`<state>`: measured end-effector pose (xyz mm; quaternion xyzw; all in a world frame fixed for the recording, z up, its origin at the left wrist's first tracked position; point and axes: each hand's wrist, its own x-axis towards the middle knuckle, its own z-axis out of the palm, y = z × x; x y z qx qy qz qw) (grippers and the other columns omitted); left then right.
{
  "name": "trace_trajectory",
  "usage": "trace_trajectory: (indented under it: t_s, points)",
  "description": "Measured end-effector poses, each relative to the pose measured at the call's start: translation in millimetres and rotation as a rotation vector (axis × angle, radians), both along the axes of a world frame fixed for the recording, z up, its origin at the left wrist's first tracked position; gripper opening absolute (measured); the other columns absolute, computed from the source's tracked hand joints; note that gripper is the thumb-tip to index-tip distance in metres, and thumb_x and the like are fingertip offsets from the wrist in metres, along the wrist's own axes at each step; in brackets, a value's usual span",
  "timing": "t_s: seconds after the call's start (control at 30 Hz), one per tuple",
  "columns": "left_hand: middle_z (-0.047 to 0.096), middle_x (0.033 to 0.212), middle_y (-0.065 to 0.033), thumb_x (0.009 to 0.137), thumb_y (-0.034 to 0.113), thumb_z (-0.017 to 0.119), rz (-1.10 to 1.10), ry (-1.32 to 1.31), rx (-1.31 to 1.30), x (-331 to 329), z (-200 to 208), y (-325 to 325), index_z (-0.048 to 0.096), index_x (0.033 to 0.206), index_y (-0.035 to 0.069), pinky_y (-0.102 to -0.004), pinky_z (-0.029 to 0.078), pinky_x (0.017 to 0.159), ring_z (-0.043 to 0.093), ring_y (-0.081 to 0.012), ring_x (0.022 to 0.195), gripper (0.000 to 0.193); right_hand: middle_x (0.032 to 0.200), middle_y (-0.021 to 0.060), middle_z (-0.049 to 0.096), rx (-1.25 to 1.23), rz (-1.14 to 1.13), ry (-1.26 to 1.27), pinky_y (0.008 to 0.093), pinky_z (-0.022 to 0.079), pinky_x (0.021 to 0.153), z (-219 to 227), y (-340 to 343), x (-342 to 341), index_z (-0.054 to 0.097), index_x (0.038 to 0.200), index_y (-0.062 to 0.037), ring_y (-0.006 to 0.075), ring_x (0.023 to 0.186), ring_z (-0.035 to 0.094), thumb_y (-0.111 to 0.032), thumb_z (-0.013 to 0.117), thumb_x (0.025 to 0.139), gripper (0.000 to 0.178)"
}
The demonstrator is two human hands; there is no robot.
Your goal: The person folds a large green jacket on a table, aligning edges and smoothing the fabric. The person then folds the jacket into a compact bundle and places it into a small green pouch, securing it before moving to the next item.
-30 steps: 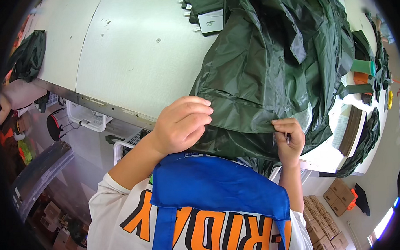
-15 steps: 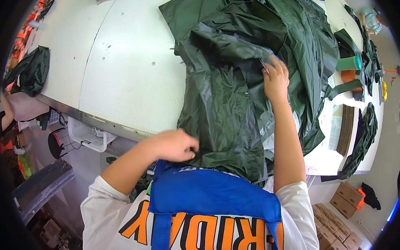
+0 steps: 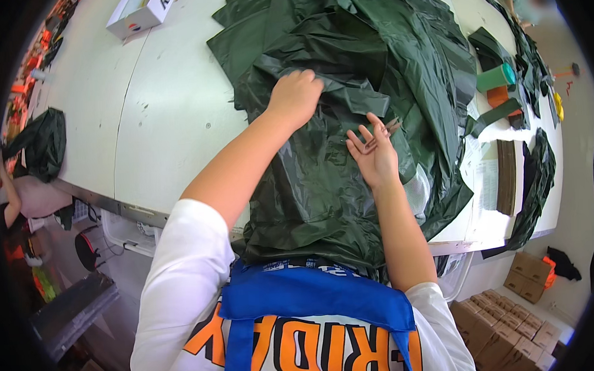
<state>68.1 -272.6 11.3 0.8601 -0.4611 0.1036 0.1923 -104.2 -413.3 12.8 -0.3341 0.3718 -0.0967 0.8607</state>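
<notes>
At the upper left of the frame a flat white cardboard box (image 3: 136,12) with small coloured marks on its side lies on the pale grey desk (image 3: 157,118), the only package on that side. At the lower right corner, below the desk edge, brown cardboard cartons (image 3: 504,322) are stacked in rows on the floor; their number cannot be told. Along the right edge of the desk lie one green cylinder-like roll (image 3: 495,78), an orange piece (image 3: 498,95) just under it, a brown flat strip (image 3: 506,176) and a white printed sheet (image 3: 485,185). In the middle of the frame a large dark green garment (image 3: 323,178) of thin, glossy, crinkled fabric spreads from the top centre down to the near desk edge, folded over itself in many creases. The left hand (image 3: 296,96) rests above centre on the garment, its fingers curled into a loose fist that bunches a fold of the fabric. The right hand (image 3: 373,155), just right of centre, lies flat on the cloth with fingers spread wide, a small thin object (image 3: 381,134) lying across them; what it is cannot be told. A dark green bag-like bundle (image 3: 42,143) sits at the left edge. At the bottom, a white shirt with orange letters and blue apron straps fills the frame.
</notes>
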Motion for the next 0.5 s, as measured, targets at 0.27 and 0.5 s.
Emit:
trace_trajectory:
  t_s: [0.27, 0.5]
  points:
    - [0.057, 0.095, -0.0117, 0.083, 0.014, 0.063, 0.016, 0.467, -0.21, -35.2, 28.2, 56.0, 0.06, 0.092, 0.005, -0.0362, 0.048, 0.078, 0.058, -0.0275, 0.091, 0.013, 0.112, 0.0038, 0.059, -0.747, -0.038, -0.207, 0.0287, 0.04, 0.091, 0.1, -6.5, 40.6, 0.056, 0.121, 0.0027, 0.0185, 0.105, 0.055, -0.024, 0.043, 0.101, 0.036]
    - [0.065, 0.103, -0.0038, 0.084, 0.005, 0.068, -0.122, 1.014, -0.528, -57.1, 105.6, 61.9, 0.066, 0.101, 0.0, -0.0273, 0.044, 0.088, 0.058, -0.0127, 0.1, 0.017, 0.11, 0.0118, 0.057, -1.219, 0.389, -0.387, 0.0302, 0.045, 0.075, 68.2, 63.6, -7.4, 0.062, 0.117, -0.0022, 0.0198, 0.087, 0.055, -0.003, 0.052, 0.092, 0.027]
